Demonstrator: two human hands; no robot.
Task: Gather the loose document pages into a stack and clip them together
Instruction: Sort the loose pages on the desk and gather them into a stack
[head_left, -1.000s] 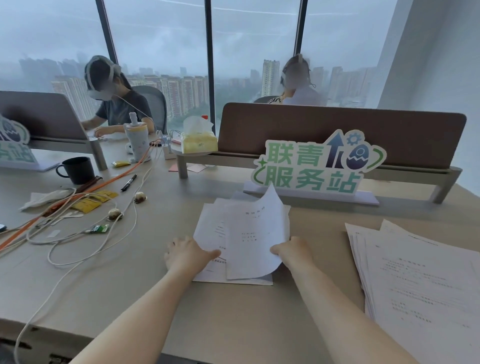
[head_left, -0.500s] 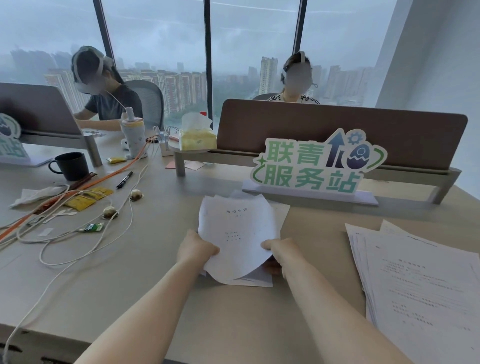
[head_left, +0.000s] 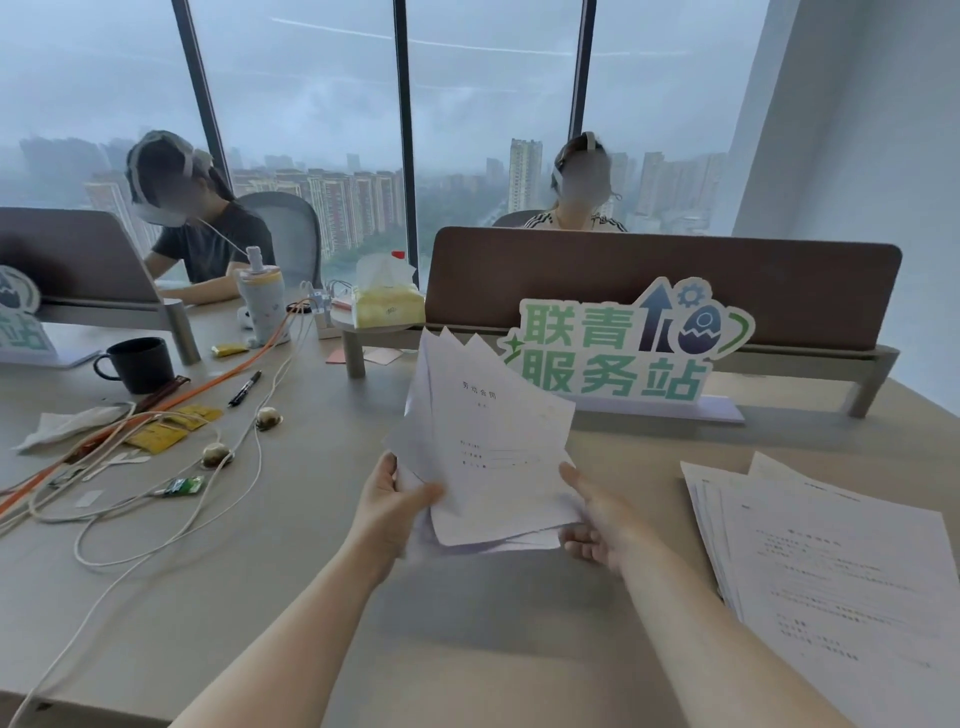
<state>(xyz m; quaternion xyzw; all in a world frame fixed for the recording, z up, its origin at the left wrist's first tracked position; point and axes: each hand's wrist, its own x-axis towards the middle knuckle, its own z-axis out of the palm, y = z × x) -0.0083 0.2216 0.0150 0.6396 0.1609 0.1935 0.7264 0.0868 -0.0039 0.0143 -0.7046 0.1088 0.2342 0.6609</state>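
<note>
Held up off the desk (head_left: 493, 649) at centre frame: a fanned sheaf of document pages (head_left: 488, 457), corners splayed out at the top, edges not yet squared. Left hand (head_left: 392, 512) pinching the lower-left edge, thumb over the front sheet; right hand (head_left: 597, 519) cupping the lower-right corner, fingers curled beneath.

Likely trouble from here — a loose inner sheet slipping out of so uneven a fan, since only the bottom corners are gripped. Tapping down while this skewed could crease the jutting corners. Easy too to mix in the separate spread of pages (head_left: 831, 571) at lower right, lying close beside the right forearm. No clip visible anywhere in frame, so a one-handed hunt for it could let the sheaf sag apart.

Containers, all toward the left and upper middle: a dark mug (head_left: 137, 364), contents not visible; a capped bottle in a fabric sleeve (head_left: 260, 304), contents hidden; a yellow tissue pack (head_left: 387, 304) with a tissue standing out of the top.
</note>
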